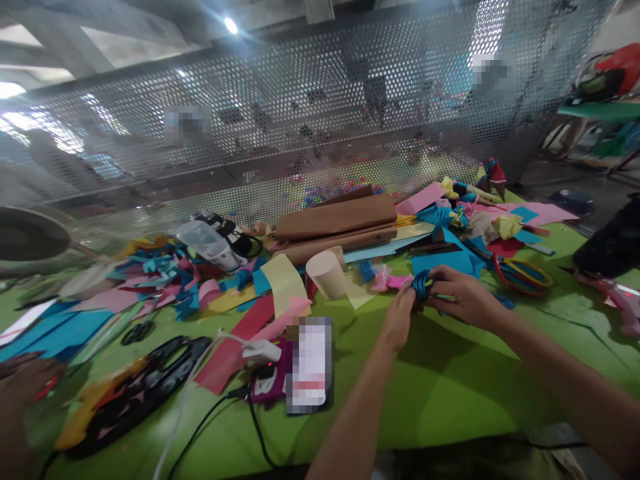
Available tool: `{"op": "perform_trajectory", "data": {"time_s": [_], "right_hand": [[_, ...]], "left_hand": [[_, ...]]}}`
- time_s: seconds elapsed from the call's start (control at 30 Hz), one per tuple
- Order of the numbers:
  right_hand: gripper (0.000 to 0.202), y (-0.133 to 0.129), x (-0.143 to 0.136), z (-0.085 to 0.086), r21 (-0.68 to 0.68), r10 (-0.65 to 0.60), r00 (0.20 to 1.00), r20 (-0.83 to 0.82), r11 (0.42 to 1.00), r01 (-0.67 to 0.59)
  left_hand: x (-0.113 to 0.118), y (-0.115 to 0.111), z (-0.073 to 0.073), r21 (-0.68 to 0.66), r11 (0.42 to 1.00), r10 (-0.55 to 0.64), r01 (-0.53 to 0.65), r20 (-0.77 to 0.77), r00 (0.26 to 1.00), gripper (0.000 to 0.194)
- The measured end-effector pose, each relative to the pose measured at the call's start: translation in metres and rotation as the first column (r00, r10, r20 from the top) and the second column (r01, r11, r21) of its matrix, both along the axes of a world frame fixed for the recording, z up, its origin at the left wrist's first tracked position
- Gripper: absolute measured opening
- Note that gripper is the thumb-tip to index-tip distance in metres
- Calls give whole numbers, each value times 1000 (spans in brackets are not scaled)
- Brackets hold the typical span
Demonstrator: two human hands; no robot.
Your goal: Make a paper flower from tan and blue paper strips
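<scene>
In front of me, above the green table (435,393), my left hand (400,315) and my right hand (463,295) hold a small blue coil (421,284) of several loops between them. The left fingers pinch its lower left side, while the right fingers close on its right side. Whether it is paper or cord I cannot make out. Just left of the coil is a shiny pink twisted piece (397,282); whether it touches the left hand is unclear. Blue paper sheets (453,260) lie behind my right hand.
Left of my arms lie a phone (315,380) and a white charger plug (263,350) with trailing cables. Brown paper rolls (340,217) and coloured scraps (165,267) line a perforated metal screen (280,133). Another person's hand (27,380) is at far left. Dark scissors (137,332) lie nearby.
</scene>
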State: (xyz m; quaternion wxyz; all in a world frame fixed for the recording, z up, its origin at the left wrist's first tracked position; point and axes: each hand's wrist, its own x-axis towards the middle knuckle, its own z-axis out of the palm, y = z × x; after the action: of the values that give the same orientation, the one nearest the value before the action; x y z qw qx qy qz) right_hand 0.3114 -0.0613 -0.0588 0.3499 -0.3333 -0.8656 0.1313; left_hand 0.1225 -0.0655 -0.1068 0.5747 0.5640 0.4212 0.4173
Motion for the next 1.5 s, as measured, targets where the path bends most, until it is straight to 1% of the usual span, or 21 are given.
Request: {"op": "perform_trajectory", "data": {"time_s": [0.1, 0.27, 0.5, 0.63, 0.83, 0.97, 1.1, 1.33, 1.5], "right_hand": [[13, 2, -1, -2, 9, 18, 999, -33, 1000, -17], [15, 3, -1, -5, 8, 42, 997, -62, 999, -41], [12, 5, -1, -8, -13, 33, 992, -118, 999, -34], [12, 5, -1, -7, -29, 21, 992, -128, 999, -25], [14, 4, 1, -5, 4, 1, 999, -36, 1000, -1], [17, 2, 3, -3, 9, -16, 1000, -24, 1000, 17], [16, 3, 4, -3, 3, -3, 999, -37, 1000, 3], [16, 6, 5, -7, -37, 23, 998, -64, 999, -25], [17, 7, 6, -9, -57, 19, 996, -82, 998, -24]], "left_hand": [[0, -1, 0, -48, 999, 24, -17, 143, 989, 56], [0, -1, -1, -34, 999, 16, -10, 201, 980, 53], [1, -1, -3, -49, 999, 31, -21, 219, 975, 56], [2, -1, -2, -47, 999, 33, -22, 239, 971, 53], [0, 1, -1, 1, 1000, 20, -21, 272, 962, 45], [-1, 3, -2, 9, 1000, 18, -22, 293, 956, 43], [-2, 4, -4, 30, 1000, -6, -3, 298, 954, 41], [-2, 4, -2, 64, 998, -45, 26, 325, 944, 41], [-3, 5, -4, 47, 999, -43, 28, 342, 939, 42]]}}
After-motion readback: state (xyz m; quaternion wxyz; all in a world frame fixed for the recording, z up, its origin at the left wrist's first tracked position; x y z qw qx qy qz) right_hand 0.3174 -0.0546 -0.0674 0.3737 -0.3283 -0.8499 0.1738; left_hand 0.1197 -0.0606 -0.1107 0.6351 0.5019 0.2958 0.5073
